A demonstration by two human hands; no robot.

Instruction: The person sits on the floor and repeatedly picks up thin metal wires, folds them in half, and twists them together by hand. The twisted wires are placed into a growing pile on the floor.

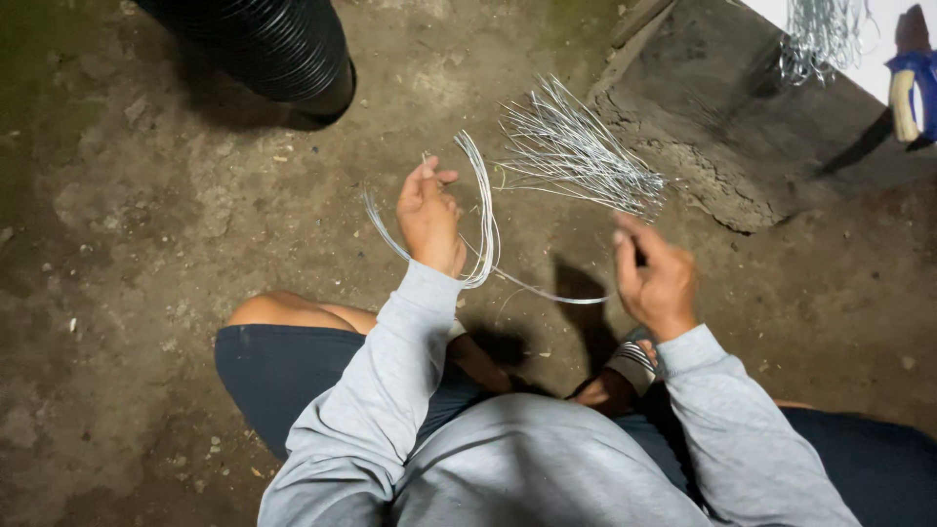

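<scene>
As hands (542, 249) grip wire strands (483, 229), dirt floor (146, 215)

Dim overall w/ one hard light from upper right, above and beyond the right hand (656, 283). Sharp dark shadows fall toward the viewer, just below both hands on the rough brown dirt floor (146, 244). Thin silver wire strands (576, 146) beyond the hands glare bright. Far left of the left hand (427, 215) goes murky, greenish. Focus ok; slight wide-angle bend at edges.

My left hand (427, 217) closed around looped thin silver wires (482, 229), my right hand (656, 278) pinching one strand's end, fanned bundle of cut silver wires (576, 151) on bare dirt floor (146, 244), black ribbed pipe (273, 44) beyond
</scene>
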